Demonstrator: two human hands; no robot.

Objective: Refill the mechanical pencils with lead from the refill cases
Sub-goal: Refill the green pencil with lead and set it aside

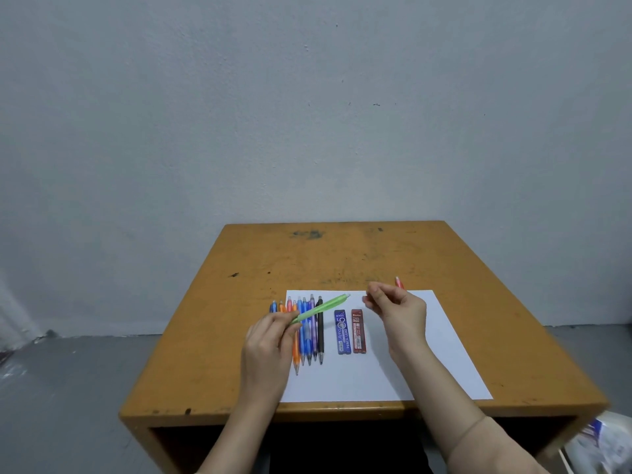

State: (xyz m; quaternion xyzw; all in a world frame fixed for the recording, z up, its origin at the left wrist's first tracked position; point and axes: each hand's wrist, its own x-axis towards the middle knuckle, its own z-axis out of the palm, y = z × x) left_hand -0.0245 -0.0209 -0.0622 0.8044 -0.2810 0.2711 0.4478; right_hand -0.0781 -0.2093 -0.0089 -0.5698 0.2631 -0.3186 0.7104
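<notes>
My left hand (270,340) grips a green mechanical pencil (321,307) by its lower part and holds it tilted above the table, cap end pointing up and right. My right hand (393,309) hovers just right of that cap end with its fingers curled and thumb and forefinger close together. I see nothing between them. Several more pencils (307,330) lie side by side on a white paper sheet (444,354), tips toward me. A blue lead refill case (342,331) and a red refill case (358,331) lie flat beside them.
The paper lies on a worn orange-brown wooden table (342,258) against a grey wall. The end of a red pencil (399,282) shows behind my right hand, the rest hidden. A white packet (602,443) sits off the table at the lower right.
</notes>
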